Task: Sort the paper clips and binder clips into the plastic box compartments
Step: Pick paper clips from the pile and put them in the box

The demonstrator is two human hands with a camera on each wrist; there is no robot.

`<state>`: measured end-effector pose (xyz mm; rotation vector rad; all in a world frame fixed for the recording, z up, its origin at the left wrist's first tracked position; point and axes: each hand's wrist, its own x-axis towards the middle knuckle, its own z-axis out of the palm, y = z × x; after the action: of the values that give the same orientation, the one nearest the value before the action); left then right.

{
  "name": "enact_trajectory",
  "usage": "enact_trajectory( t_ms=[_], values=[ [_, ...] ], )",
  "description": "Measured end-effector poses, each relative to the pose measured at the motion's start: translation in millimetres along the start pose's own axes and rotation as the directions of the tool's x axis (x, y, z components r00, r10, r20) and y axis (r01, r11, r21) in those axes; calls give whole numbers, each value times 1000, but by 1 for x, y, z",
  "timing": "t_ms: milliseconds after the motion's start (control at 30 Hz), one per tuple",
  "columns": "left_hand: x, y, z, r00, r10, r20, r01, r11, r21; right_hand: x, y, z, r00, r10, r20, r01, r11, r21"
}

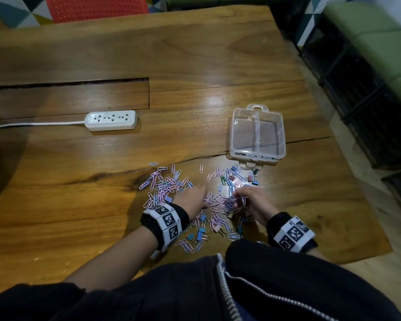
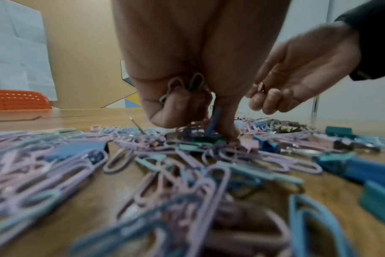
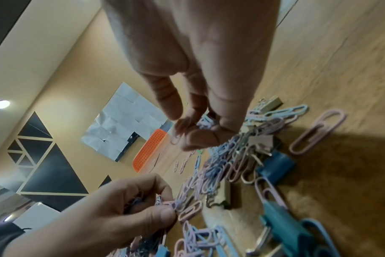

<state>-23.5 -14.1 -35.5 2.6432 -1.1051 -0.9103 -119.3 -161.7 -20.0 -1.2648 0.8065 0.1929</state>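
- Wooden surface (image 1: 195, 54) carries a loose spread of pastel paper clips (image 1: 162, 184) mixed with binder clips (image 1: 200, 235), directly in front of me.
- My left hand (image 1: 190, 196) is low over the pile; its fingers (image 2: 176, 104) are curled around several paper clips, thumb tip down among the clips.
- My right hand (image 1: 252, 200) sits just beside the left, over the right part of the pile; its fingers (image 3: 200, 137) pinch a small bunch of paper clips.
- The clear plastic box (image 1: 257, 133) stands open beyond the pile, to the right; two compartments are visible, split by a divider, both without clips.
- A few binder clips (image 1: 252, 179) lie near the box's near edge.
- A white power strip (image 1: 111, 120) lies well apart, to the left.
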Motion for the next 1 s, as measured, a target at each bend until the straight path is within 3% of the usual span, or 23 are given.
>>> enact_trajectory(
  t_ms=[133,233,333,400,500,533,567,633,733,800,833,900,1000],
  values=[
    [-1,-4,-5,1000,-14,16,16,994,-106,6,5,3,994,-97,-58,81,970,-228],
    [-2,-10,-10,997,-23,69,50,904,-424,8,9,7,978,-203,-59,144,844,-516],
    [-3,-18,-16,986,-15,166,125,728,-674,7,16,13,960,-277,49,190,509,-840],
    [-3,-20,-18,971,-13,240,204,571,-795,8,19,18,957,-272,99,201,378,-904],
    [-2,-19,-19,968,-17,252,251,166,-954,12,19,22,954,-258,151,234,328,-915],
    [-2,-19,-19,971,-20,237,237,68,-969,13,19,22,949,-263,171,254,325,-911],
    [-1,-19,-17,975,-21,220,220,0,-975,14,19,23,946,-268,183,268,324,-907],
    [0,-19,-16,981,-11,192,191,-57,-980,17,20,23,936,-286,206,294,314,-902],
    [3,-15,-17,980,3,197,197,-17,-980,21,23,21,924,-306,228,315,278,-907],
    [7,-8,-20,979,-2,204,203,108,-973,23,21,20,925,-311,218,315,305,-899],
    [10,-4,-22,979,-14,204,202,197,-959,23,18,20,928,-320,192,305,355,-884],
    [19,3,-24,980,-65,186,196,377,-905,20,12,17,939,-331,91,271,552,-788],
    [34,11,-24,983,-141,115,177,595,-784,10,4,6,963,-269,-26,220,836,-502]
  ],
)
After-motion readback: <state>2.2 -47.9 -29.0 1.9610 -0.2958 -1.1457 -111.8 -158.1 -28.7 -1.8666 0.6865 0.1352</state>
